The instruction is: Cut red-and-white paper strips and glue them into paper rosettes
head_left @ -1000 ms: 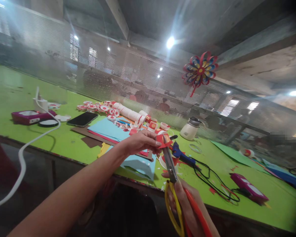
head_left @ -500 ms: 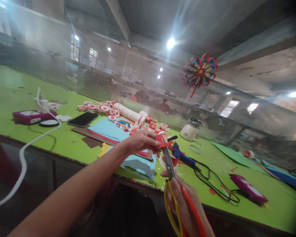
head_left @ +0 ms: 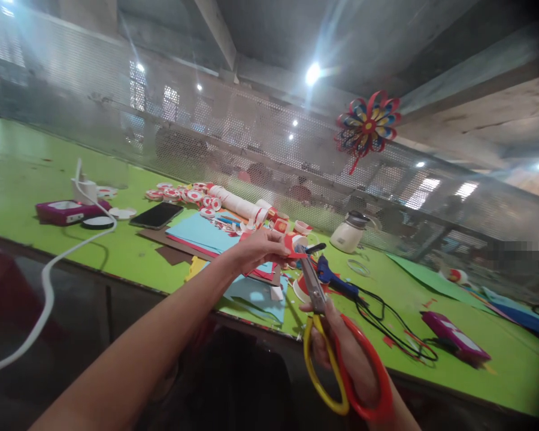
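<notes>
My left hand pinches a small red and white piece of paper cup above the table. Wrapped through the handles of a pair of scissors, one yellow and one red, is my right hand. The handles are spread apart, and the blade tips meet the red edge of the piece beside my left fingers. Behind the blades, a red and white cup is partly hidden. A white scrap shows below my left hand, over light blue paper.
A blue glue gun with a black cord lies right of the scissors. Beyond are stacked cups, cut cup bottoms and a jug. A phone, a purple power strip and a white cable are left.
The scissors' handles have opened wider, and my right hand has shifted slightly. The red and white piece has turned between my left fingers. A white scrap now shows over the blue paper.
</notes>
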Demonstrator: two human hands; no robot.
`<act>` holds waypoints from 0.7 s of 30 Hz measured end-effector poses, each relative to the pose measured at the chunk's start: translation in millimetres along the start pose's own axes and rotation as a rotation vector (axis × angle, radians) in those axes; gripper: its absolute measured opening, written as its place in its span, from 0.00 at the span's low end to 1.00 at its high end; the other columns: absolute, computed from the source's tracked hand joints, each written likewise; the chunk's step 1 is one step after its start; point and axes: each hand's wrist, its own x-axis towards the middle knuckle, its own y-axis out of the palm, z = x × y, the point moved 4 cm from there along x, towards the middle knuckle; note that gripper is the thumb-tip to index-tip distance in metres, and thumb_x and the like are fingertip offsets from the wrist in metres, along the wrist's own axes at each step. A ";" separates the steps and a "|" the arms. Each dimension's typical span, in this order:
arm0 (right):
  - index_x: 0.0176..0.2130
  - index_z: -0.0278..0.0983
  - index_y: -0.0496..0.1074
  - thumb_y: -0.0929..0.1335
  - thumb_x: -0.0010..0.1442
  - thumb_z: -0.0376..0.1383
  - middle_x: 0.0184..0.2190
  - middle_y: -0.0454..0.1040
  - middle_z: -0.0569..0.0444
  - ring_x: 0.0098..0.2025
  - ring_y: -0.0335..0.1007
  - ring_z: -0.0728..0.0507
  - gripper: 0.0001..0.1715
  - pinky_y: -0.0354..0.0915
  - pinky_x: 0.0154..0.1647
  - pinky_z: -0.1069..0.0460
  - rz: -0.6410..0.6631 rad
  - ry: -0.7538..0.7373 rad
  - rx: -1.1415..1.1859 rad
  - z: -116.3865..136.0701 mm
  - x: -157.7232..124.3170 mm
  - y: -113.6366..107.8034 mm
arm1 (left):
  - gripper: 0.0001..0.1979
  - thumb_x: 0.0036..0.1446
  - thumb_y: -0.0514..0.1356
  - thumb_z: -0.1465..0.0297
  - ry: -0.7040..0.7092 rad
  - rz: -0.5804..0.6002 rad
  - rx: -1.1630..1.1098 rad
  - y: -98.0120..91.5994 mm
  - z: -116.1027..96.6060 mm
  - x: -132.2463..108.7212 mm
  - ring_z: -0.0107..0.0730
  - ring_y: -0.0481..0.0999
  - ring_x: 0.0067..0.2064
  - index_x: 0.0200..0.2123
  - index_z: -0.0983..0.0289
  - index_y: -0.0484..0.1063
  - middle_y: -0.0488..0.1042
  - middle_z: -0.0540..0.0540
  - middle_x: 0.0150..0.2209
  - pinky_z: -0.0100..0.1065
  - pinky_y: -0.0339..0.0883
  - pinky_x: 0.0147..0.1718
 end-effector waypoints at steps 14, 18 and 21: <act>0.43 0.35 0.68 0.67 0.56 0.49 0.14 0.61 0.62 0.13 0.52 0.55 0.23 0.54 0.13 0.59 0.257 0.116 0.210 1.7 17.1 -8.0 | 0.09 0.44 0.65 0.81 -0.040 -0.326 0.186 -31.1 4.8 5.6 0.30 0.77 0.26 0.32 0.71 0.70 0.75 0.54 0.23 0.29 0.67 0.27; 0.38 0.34 0.70 0.69 0.55 0.48 0.14 0.61 0.62 0.14 0.52 0.55 0.20 0.54 0.13 0.60 0.274 0.089 0.292 4.5 17.9 -7.4 | 0.06 0.47 0.62 0.82 -0.067 -0.404 0.212 -32.2 4.2 4.0 0.29 0.77 0.25 0.30 0.72 0.69 0.74 0.53 0.22 0.30 0.68 0.28; 0.37 0.34 0.71 0.69 0.56 0.48 0.15 0.61 0.61 0.14 0.53 0.55 0.19 0.54 0.13 0.60 0.270 0.055 0.320 5.6 17.1 -5.8 | 0.05 0.48 0.63 0.80 -0.071 -0.408 0.202 -30.0 2.8 2.5 0.31 0.77 0.26 0.29 0.71 0.69 0.74 0.54 0.23 0.31 0.69 0.29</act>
